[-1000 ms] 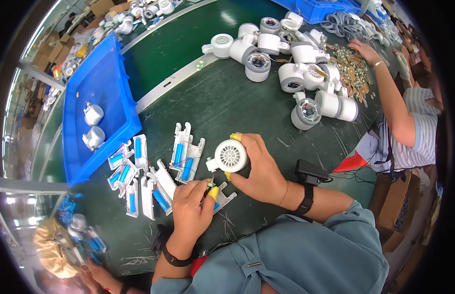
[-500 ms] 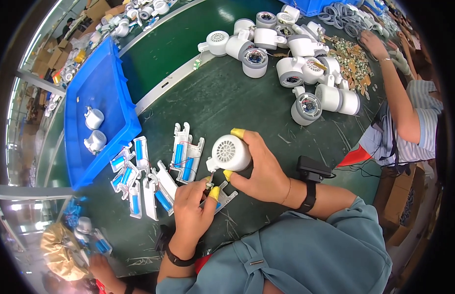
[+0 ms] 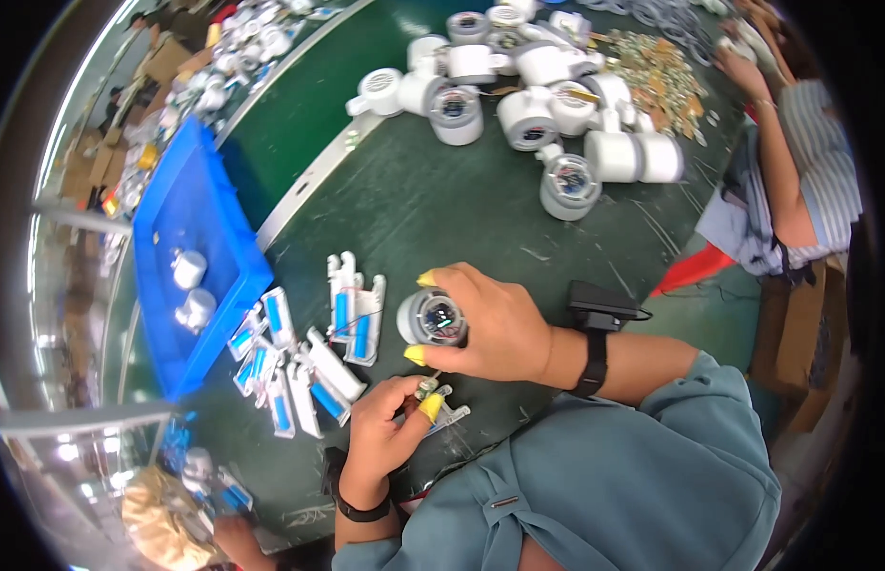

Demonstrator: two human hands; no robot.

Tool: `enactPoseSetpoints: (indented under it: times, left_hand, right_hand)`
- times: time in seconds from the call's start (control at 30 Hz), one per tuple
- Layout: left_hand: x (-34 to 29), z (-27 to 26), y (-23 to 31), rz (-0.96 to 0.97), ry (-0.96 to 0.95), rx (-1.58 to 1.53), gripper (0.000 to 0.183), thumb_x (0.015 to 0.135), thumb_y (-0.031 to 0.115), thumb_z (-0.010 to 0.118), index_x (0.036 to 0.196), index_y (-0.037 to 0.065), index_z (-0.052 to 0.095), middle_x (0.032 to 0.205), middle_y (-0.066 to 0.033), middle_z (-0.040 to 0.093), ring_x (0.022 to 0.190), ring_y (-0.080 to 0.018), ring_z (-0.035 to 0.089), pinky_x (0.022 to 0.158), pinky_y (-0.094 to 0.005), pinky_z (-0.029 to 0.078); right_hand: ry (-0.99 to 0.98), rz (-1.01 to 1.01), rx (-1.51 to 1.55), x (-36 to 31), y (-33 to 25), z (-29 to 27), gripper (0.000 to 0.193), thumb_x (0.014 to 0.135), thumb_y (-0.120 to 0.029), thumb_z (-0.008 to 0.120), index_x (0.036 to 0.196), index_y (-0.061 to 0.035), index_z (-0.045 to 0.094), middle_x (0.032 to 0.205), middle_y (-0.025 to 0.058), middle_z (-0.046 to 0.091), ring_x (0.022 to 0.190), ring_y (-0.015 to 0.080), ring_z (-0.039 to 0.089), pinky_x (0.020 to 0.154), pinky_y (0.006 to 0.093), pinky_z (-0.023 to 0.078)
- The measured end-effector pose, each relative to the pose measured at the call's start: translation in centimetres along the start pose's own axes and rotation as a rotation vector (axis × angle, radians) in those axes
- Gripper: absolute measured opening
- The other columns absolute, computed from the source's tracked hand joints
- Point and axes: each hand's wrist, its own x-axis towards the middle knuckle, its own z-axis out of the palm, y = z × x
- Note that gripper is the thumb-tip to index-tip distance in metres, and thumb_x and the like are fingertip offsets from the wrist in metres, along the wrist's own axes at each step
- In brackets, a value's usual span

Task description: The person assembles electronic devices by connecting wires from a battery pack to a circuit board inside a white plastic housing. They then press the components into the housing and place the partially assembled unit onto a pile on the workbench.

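Observation:
My right hand grips a white fan head from its right side, yellow cots on thumb and finger. The grey-rimmed open side, with a circuit board inside, faces up. Below it, my left hand pinches a small circuit board between thumb and forefinger; its details are partly hidden by the fingers. A white handle shell lies partly under the left hand. Just left of the fan head are two more handle shells with blue batteries and thin wires.
Several battery-filled shells are heaped beside a blue tray containing two white fan heads. Many more fan heads stand at the far side, near a pile of small boards. Co-workers' arms reach in at right and lower left.
My right hand has turned the fan head over: its grille faced up before, now its open side with the board does. The left hand stays close below. The whole view has shifted slightly.

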Motion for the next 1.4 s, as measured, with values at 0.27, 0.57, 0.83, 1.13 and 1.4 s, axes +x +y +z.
enactPoseSetpoints:
  times: [0.27,0.57,0.83,1.13,1.4]
  left_hand:
    - [-5.7,-8.1,3.9,-0.118,0.207,0.054,0.023,0.076,-0.001,0.062,0.098,-0.003,0.068,0.079,-0.0040,0.065,0.069,-0.0118,0.056,0.062,-0.0253,0.042]
    - [-15.4,-17.3,-0.1,-0.782,0.642,0.914,0.025,0.091,0.022,0.062,0.102,-0.001,0.068,0.082,-0.0179,0.068,0.070,-0.0343,0.062,0.065,-0.0415,0.048]
    - [-4.3,-13.6,-4.6,-0.098,0.501,0.825,0.026,0.084,0.008,0.067,0.107,-0.001,0.066,0.103,-0.0223,0.066,0.096,-0.0423,0.063,0.085,-0.0451,0.050]
    - [6.4,-11.2,-5.6,0.128,0.205,0.940,0.029,0.078,-0.001,0.058,0.103,0.008,0.071,0.093,-0.0146,0.066,0.086,-0.0365,0.064,0.075,-0.0455,0.050]
    - [3.3,-13.2,-5.6,0.022,0.635,0.146,0.016,0.087,-0.005,0.062,0.103,-0.002,0.066,0.108,-0.0058,0.059,0.091,-0.0145,0.055,0.081,-0.0251,0.044]
  right_hand:
    - [-0.447,0.147,0.318,-0.6,0.3,-0.8,0.041,0.088,-0.016,0.070,0.122,-0.0023,0.053,0.095,0.0090,0.068,0.061,0.0163,0.063,0.058,0.0286,0.050]
    - [-0.404,0.048,0.264,-0.5,0.6,-0.2,0.027,0.089,-0.005,0.064,0.114,-0.0032,0.055,0.082,0.0078,0.068,0.062,0.0168,0.065,0.057,0.0285,0.049]
    - [-0.426,0.033,0.213,-0.8,1.6,0.5,0.021,0.088,-0.003,0.063,0.109,-0.0014,0.058,0.090,0.0123,0.069,0.074,0.0220,0.069,0.063,0.0309,0.053]
    - [-0.371,-0.001,0.198,-0.7,1.5,0.3,0.012,0.087,-0.009,0.061,0.099,-0.0056,0.059,0.084,0.0119,0.065,0.074,0.0324,0.064,0.064,0.0414,0.051]
    - [-0.392,-0.029,0.221,-0.7,1.9,0.8,0.014,0.087,-0.008,0.059,0.101,-0.0056,0.060,0.089,0.0124,0.065,0.078,0.0335,0.065,0.067,0.0420,0.052]
